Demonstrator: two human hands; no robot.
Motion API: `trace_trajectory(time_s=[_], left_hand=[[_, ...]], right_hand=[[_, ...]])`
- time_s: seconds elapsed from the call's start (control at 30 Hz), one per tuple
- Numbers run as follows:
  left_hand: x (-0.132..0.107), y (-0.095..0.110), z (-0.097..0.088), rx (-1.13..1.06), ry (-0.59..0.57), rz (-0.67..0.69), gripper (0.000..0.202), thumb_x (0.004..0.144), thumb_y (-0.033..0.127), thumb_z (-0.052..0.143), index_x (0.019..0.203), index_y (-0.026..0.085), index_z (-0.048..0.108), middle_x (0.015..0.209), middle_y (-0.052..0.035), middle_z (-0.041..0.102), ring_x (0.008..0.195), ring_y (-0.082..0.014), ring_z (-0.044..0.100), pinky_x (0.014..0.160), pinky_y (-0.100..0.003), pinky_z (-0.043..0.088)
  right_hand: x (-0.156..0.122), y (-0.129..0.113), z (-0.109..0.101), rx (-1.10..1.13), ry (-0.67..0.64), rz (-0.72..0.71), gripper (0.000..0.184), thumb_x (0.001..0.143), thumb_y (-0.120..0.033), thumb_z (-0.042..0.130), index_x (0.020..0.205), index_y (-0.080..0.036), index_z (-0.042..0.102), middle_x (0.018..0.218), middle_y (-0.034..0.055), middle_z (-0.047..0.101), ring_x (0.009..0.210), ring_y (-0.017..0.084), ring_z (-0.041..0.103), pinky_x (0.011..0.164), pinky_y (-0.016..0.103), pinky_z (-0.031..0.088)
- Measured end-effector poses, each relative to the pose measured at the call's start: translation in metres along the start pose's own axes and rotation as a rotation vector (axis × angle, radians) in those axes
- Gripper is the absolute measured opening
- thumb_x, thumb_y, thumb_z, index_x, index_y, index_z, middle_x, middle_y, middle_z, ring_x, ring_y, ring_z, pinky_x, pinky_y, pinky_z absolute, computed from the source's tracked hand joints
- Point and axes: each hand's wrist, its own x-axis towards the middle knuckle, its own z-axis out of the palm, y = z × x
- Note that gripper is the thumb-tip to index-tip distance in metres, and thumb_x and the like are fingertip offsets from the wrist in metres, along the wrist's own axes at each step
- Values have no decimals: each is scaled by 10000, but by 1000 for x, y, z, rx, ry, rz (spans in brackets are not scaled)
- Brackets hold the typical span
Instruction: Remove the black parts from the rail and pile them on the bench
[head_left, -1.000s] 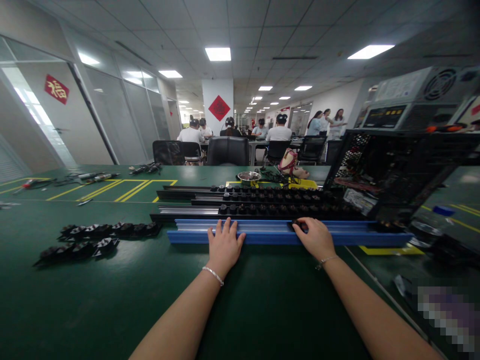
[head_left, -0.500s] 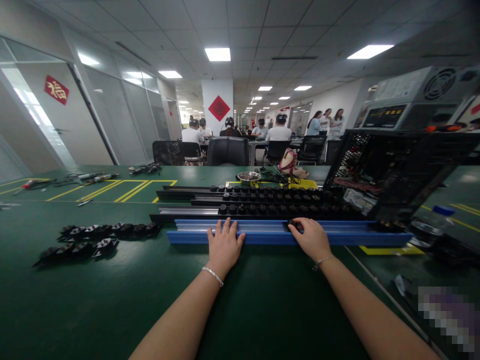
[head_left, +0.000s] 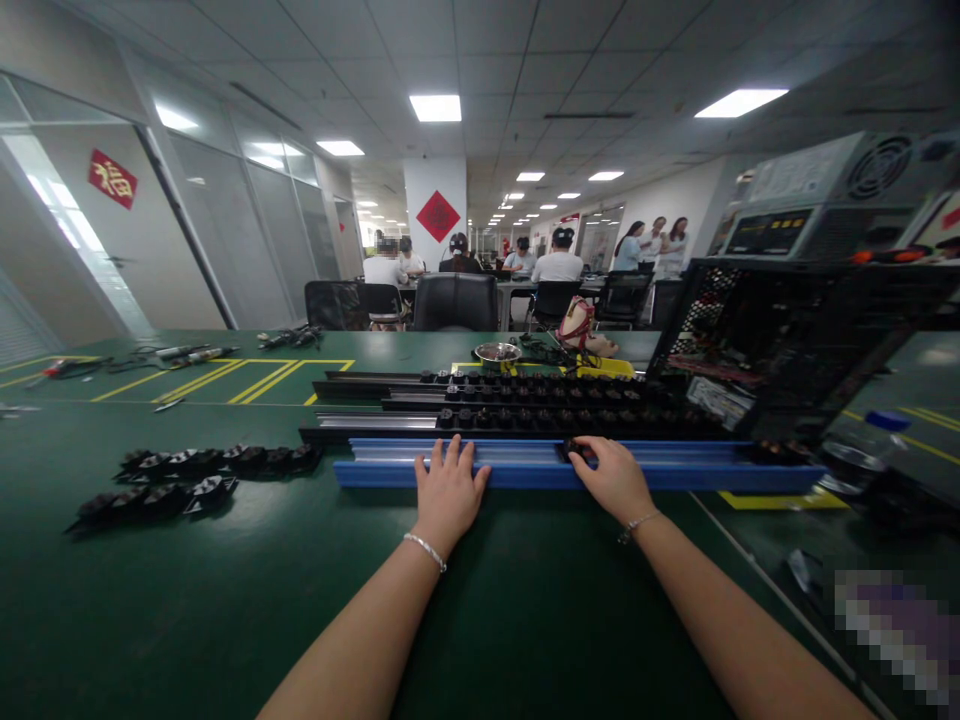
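Observation:
A long blue rail (head_left: 525,476) with a silvery channel lies across the green table in front of me. My left hand (head_left: 450,486) rests on its left half, fingers spread and flat. At the rail's channel, my right hand (head_left: 613,476) pinches a small black socket module (head_left: 568,452) between thumb and fingers; the hand partly covers it. More black modules (head_left: 776,453) sit at the rail's right end. Just behind are several black rails (head_left: 349,434) lined with round black modules (head_left: 525,417). Two rows of loose black modules (head_left: 217,460) lie on the table to the left.
An open computer case (head_left: 810,340) with power supplies (head_left: 832,190) on top stands at the right. Near it is a clear, blue-capped bottle (head_left: 862,455). A metal bowl (head_left: 498,353) and cables (head_left: 180,354) lie farther back. Several people sit or stand in the background.
My right hand has slid a short way left along the blue rail with the black socket module. My left hand stays where it was.

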Motion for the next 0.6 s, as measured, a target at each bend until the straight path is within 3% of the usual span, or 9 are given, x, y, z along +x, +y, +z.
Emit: trace_trajectory(time_s=[0.6], left_hand=[[0, 1, 1, -19, -24, -8, 542, 879, 531, 250, 1313, 275, 451, 1417, -52, 403, 1311, -309, 285, 1027, -555, 228]], right_hand=[[0, -1, 3, 23, -17, 0, 245, 794, -312, 478, 945, -179, 618, 898, 75, 667, 820, 212, 600, 797, 368, 443]])
